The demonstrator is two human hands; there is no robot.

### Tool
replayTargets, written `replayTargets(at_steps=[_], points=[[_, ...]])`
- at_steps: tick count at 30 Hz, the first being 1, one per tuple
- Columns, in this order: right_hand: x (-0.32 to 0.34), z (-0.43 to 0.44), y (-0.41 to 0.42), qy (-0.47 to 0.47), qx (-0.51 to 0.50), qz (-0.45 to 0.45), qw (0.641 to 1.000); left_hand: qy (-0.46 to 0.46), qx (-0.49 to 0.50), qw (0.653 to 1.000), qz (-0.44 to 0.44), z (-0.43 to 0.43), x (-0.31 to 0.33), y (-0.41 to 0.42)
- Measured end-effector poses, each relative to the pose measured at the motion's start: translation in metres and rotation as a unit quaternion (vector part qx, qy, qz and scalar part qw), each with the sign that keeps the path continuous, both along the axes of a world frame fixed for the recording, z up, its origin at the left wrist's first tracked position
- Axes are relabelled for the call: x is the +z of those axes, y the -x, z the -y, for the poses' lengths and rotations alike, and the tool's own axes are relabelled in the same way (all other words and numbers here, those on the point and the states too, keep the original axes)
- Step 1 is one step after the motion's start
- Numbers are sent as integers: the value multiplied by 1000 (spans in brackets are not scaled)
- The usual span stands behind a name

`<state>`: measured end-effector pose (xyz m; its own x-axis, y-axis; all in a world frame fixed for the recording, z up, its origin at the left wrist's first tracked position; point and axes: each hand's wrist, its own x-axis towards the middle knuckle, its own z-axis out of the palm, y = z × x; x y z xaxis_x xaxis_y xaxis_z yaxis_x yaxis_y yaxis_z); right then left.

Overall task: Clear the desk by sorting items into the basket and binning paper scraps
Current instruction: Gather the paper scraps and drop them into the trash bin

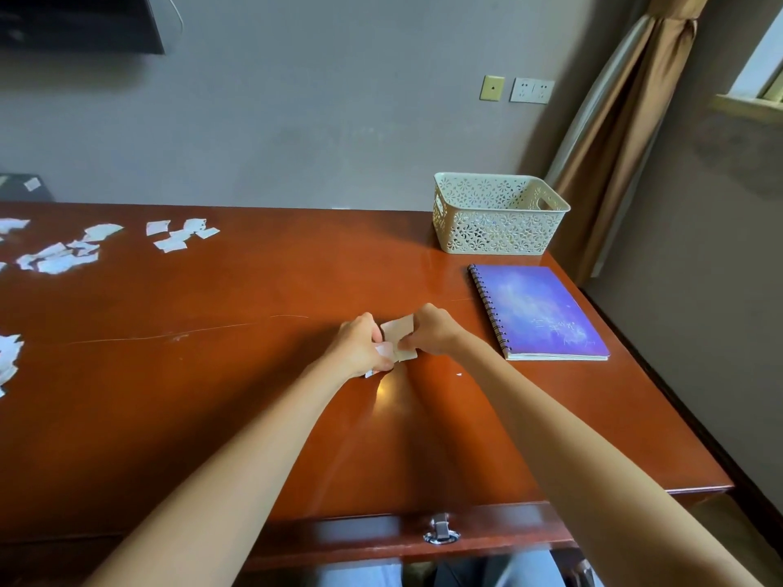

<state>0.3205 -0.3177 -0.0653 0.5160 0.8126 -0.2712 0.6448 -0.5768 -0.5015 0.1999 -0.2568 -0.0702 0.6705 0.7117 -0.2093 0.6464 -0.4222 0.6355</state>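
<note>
My left hand [362,347] and my right hand [432,330] meet over the middle of the brown desk [254,374]. Both pinch a small bunch of white paper scraps [399,332] held between them just above the wood. A cream lattice basket [498,213] stands at the back right, upright, with nothing visible inside. A purple spiral notebook [538,313] lies flat in front of it. Several loose paper scraps [59,254] lie scattered at the back left, more [182,235] a little to their right, and others [8,358] at the left edge.
A tiny white fleck [459,374] lies right of my hands. A metal drawer handle [440,531] sits at the desk's front edge. The wall is close behind the desk, a curtain [614,141] hangs at the right, and the floor drops off past the right edge.
</note>
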Motion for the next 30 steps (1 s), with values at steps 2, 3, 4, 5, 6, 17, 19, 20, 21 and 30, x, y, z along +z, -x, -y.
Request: replayTargets(at_steps=[2, 3, 4, 5, 6, 17, 19, 20, 21, 30], points=[[2, 5, -3, -11, 22, -14, 1000, 7, 10, 1000, -1, 2, 0, -1], [3, 8, -3, -12, 34, -20, 999, 10, 12, 1000, 0, 3, -1, -2], [5, 10, -4, -8, 44, -23, 999, 12, 13, 1000, 1, 4, -1, -3], [7, 11, -4, 1, 48, -24, 999, 15, 12, 1000, 0, 4, 0, -3], [8, 12, -6, 10, 45, -24, 999, 19, 13, 1000, -4, 4, 0, -3], [5, 10, -10, 46, 130, 53, 989, 19, 28, 998, -51, 4, 6, -10], [7, 8, -6, 39, 142, 60, 987, 20, 32, 998, -43, 4, 5, -9], [9, 8, -4, 40, 140, 63, 987, 18, 31, 999, -37, 4, 5, -8], [11, 8, -2, 44, 136, 67, 987, 15, 29, 999, -30, 4, 4, -8], [11, 27, 4, -6, 95, -7, 995, -37, 15, 998, 43, 14, 4, -5]])
